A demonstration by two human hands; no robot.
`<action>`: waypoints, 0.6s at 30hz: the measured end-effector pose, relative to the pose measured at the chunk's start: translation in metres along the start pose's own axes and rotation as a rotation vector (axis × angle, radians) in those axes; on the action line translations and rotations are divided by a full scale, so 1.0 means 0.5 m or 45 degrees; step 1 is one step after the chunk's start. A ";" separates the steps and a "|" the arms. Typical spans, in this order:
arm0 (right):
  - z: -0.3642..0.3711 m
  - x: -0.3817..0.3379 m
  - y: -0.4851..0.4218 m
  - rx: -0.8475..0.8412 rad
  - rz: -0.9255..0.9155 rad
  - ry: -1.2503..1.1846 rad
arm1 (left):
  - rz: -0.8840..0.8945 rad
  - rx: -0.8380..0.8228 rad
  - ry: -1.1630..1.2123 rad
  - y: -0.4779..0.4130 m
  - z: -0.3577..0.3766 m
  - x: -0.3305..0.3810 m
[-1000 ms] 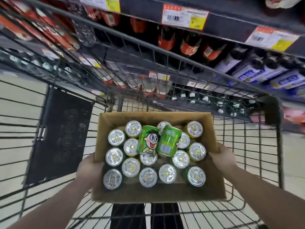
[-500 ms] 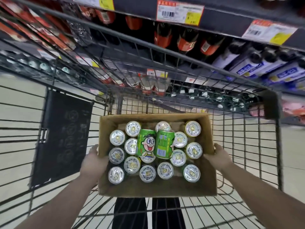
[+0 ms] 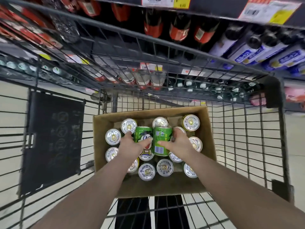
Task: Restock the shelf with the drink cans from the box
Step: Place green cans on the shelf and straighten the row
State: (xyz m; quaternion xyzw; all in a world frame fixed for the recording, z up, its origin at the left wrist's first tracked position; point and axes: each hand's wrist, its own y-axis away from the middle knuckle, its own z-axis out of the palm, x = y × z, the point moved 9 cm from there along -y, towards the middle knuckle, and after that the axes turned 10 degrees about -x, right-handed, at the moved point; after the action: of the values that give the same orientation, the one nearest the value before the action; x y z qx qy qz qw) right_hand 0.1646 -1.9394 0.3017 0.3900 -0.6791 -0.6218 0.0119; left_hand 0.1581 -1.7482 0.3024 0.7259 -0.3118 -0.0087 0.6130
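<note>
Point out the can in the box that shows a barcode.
The green can under the right hand; it lies sideways beside the cartoon-face can, unlike the upright ones.

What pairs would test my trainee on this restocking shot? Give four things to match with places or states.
Things:
1. left hand
2. right hand
3. cardboard box
4. black panel

Places or states:
A. on the cart's left wall
B. gripping the can showing a barcode
C. on the cart floor
D. gripping the can with a cartoon face

Pairs: 1-D, 2-B, 3-C, 4-A

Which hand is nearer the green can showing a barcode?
Right. The right hand grips the green barcode can; the left hand grips the neighbouring cartoon-face can, one can away.
</note>
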 end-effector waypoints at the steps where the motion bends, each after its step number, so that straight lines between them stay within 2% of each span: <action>1: 0.007 0.004 -0.009 0.007 0.002 -0.003 | -0.005 -0.008 0.012 -0.008 0.007 -0.002; 4: 0.013 0.003 -0.020 0.031 0.014 0.111 | 0.004 0.015 -0.017 -0.024 0.013 -0.008; 6: 0.014 0.003 -0.019 0.039 0.034 0.070 | 0.038 0.041 -0.035 -0.030 0.011 -0.007; 13: 0.004 0.001 0.051 0.101 -0.053 -0.421 | 0.139 -0.042 0.264 0.023 -0.010 -0.003; 18: -0.020 -0.028 0.168 0.148 -0.109 -0.623 | 0.221 -0.188 0.294 0.122 -0.043 0.028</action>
State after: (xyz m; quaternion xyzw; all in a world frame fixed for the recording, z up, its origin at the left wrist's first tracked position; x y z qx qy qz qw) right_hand 0.1363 -1.9466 0.3823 0.2565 -0.6793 -0.6573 -0.2016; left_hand 0.1510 -1.7389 0.3674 0.6454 -0.2992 0.1049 0.6949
